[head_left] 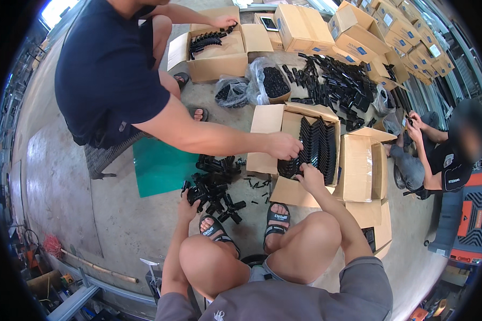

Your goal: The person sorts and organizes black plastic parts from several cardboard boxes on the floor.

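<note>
My left hand is closed at the left edge of a loose pile of black fittings on the floor, with a black fitting at its fingertips. Over the near side of an open cardboard box, my right hand has its fingers bent at the ends of neatly stacked black parts. What those fingers pinch, if anything, is hidden. A co-worker's hand reaches into the same box from the left, just beyond my right hand.
Small black screws lie between pile and box. A green sheet is left of the pile. Beyond are another open box, plastic bags and a big heap of black parts. Another person sits at the right.
</note>
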